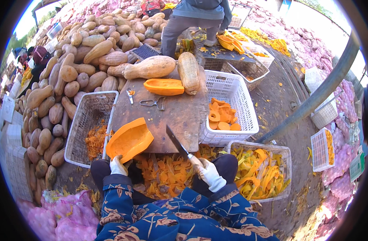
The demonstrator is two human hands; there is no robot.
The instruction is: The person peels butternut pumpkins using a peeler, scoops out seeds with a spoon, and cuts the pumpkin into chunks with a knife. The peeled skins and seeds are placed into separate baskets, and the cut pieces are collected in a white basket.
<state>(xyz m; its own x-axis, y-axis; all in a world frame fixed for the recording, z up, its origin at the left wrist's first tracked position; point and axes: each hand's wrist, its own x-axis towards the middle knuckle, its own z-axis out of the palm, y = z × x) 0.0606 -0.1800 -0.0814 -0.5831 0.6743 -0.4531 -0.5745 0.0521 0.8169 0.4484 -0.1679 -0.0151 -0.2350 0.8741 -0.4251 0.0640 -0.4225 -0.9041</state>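
My gloved left hand (119,165) grips the lower end of a peeled, hollowed squash half (130,141), its cavity facing up. In my gloved right hand (208,172) is the wooden handle of a kitchen knife (178,144), the blade slanting up and left over the near edge of a worn wooden board (160,128). On the board lie a Y-shaped peeler (153,103) and a small metal tool (130,97) with orange pulp on it. Farther back rest another peeled squash half (163,87) and two unpeeled squashes, one lying crosswise (150,67) and one lengthwise (188,73).
Left of the board stands a crate (81,120) with pulp. To the right, a white crate (229,135) holds cut pieces, and a tub (259,171) holds peels. Trimmings (166,174) lie between my knees. A slanting pole (310,105) rises at right. Another person (196,18) stands ahead.
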